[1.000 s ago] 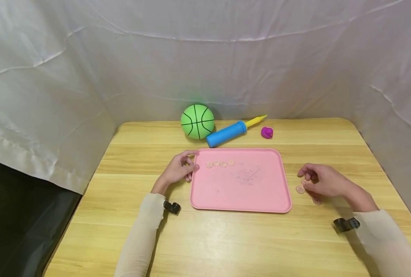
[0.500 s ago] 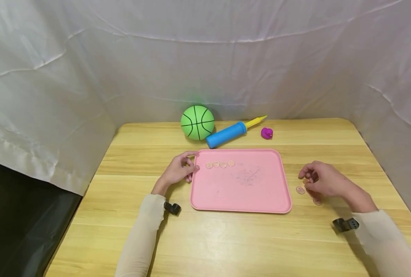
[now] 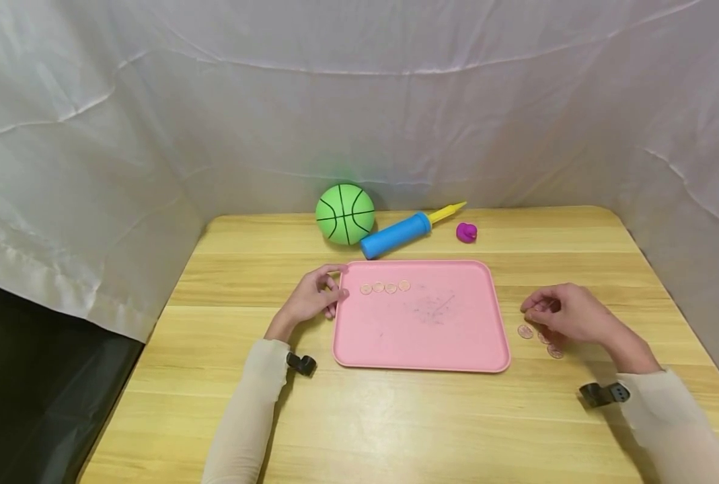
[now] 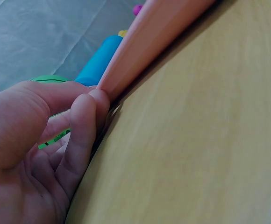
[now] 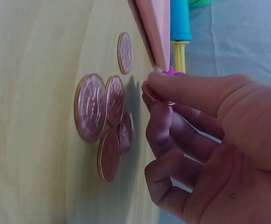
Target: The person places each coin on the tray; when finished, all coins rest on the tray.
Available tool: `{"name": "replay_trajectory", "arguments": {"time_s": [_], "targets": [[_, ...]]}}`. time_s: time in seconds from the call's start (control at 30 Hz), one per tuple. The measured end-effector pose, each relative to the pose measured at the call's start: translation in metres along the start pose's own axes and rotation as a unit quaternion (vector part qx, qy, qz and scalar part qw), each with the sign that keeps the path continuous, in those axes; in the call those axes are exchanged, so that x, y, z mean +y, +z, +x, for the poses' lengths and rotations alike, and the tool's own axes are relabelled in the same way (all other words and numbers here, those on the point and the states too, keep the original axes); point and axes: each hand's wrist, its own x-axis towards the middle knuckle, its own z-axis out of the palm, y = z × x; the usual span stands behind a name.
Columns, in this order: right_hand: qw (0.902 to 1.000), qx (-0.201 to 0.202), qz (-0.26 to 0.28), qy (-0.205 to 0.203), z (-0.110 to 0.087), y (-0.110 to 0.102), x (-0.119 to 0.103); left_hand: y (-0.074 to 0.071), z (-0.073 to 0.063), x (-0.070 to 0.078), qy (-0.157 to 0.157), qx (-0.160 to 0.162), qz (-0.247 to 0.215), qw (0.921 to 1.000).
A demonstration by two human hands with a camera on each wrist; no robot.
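A pink tray (image 3: 420,346) lies on the wooden table, with a short row of copper-coloured coins (image 3: 379,287) near its far left corner. My left hand (image 3: 313,294) grips the tray's left rim, thumb and fingertip pinching the edge (image 4: 121,65) in the left wrist view. To the right of the tray, my right hand (image 3: 568,314) pinches a coin (image 5: 150,92) between thumb and forefinger. The right wrist view shows that coin edge-on, partly covered by the thumb. Several loose coins (image 5: 90,108) lie on the table beneath and beside this hand, some overlapping.
Behind the tray are a green ball (image 3: 345,214) with black lines, a blue pump (image 3: 395,235) with a yellow nozzle, and a small purple rubber duck (image 3: 466,232). A pale curtain (image 3: 395,121) hangs along the table's far edge.
My right hand has picked a coin up from the loose ones, its thumb and forefinger closing together. More of the coins beneath it now show. The left hand stays on the tray rim.
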Motion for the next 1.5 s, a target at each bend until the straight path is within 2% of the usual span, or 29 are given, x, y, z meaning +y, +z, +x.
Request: {"name": "replay_trajectory", "arguments": {"time_s": [0.3, 0.47, 0.7, 0.9, 1.07, 1.17, 1.3, 1.5], "targets": [[0.9992, 0.033, 0.02, 0.011, 0.007, 0.001, -0.009, 0.0, 0.001, 0.001, -0.003, 0.002, 0.002, 1.0], [0.9989, 0.034, 0.031, 0.008, 0.01, 0.001, -0.016, 0.0, 0.002, 0.001, 0.0, 0.001, 0.001, 1.0], [0.9952, 0.032, 0.091, 0.014, 0.017, 0.001, -0.027, 0.0, 0.001, 0.002, -0.005, 0.001, -0.002, 1.0], [0.9813, 0.01, 0.19, 0.03, 0.027, 0.007, -0.036, 0.0, 0.002, 0.001, -0.003, 0.0, -0.001, 1.0], [0.9595, -0.017, 0.274, 0.063, 0.035, 0.014, -0.041, 0.0, 0.002, 0.0, -0.007, -0.001, 0.001, 1.0], [0.9486, -0.031, 0.307, 0.071, 0.041, 0.02, -0.044, 0.0, 0.002, 0.0, -0.006, 0.0, 0.0, 1.0], [0.9433, -0.045, 0.321, 0.069, 0.048, 0.026, -0.048, 0.0, 0.002, 0.0, 0.001, 0.002, 0.003, 1.0], [0.9457, -0.057, 0.313, 0.068, 0.058, 0.032, -0.058, 0.0, 0.001, 0.0, 0.004, 0.001, 0.006, 1.0]]}}
